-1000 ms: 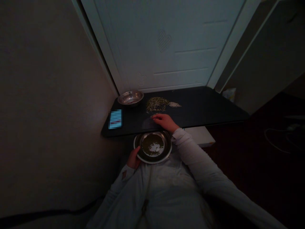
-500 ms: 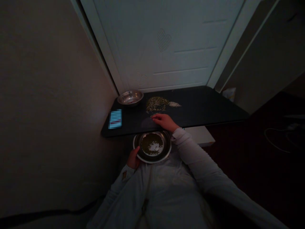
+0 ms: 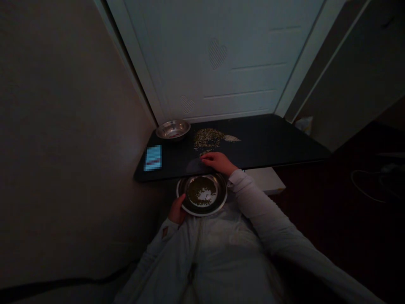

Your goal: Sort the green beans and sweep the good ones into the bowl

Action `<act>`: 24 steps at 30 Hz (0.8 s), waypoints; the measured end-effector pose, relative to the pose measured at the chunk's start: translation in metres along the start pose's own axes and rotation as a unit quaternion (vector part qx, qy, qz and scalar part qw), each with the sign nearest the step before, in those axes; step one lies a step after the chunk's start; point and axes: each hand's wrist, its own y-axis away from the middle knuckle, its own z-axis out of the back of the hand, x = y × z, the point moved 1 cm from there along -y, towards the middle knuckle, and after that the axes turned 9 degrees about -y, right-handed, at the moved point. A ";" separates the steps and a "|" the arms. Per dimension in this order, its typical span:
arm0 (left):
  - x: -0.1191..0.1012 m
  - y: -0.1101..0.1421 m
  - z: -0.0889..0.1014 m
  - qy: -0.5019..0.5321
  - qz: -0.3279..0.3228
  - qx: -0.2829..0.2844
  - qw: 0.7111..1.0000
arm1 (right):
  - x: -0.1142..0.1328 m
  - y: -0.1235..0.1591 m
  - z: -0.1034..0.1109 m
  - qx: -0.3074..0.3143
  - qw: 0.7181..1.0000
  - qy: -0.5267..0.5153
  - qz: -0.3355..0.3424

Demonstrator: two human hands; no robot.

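My left hand (image 3: 177, 210) grips the rim of a steel bowl (image 3: 221, 202) held just below the near edge of the black table (image 3: 268, 143). The bowl holds small greenish beans with a few pale grains. My right hand (image 3: 217, 162) lies on the table near its front edge, fingers curled down onto the surface beside the bowl. What is under them is too dark to tell. Just beyond the hand lies a loose pile of greenish beans (image 3: 209, 137) with a smaller pale heap (image 3: 232, 138) to its right.
A second steel bowl (image 3: 173, 129) stands at the table's back left corner. A lit phone (image 3: 153, 157) lies at the left edge. A white door (image 3: 221, 59) rises behind the table, a wall on the left. A white box (image 3: 267, 179) sits under the table.
My right hand has slid slightly toward the table's near edge. The bowl and my left hand stay where they were.
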 end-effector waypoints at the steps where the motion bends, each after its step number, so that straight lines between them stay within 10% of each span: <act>1: 0.000 0.000 -0.002 0.001 0.004 0.000 1.000 | 0.000 0.000 0.000 0.000 1.000 0.002 -0.003; 24: -0.003 0.004 -0.006 0.017 0.016 0.023 0.999 | 0.000 0.002 0.000 0.020 1.000 -0.012 -0.018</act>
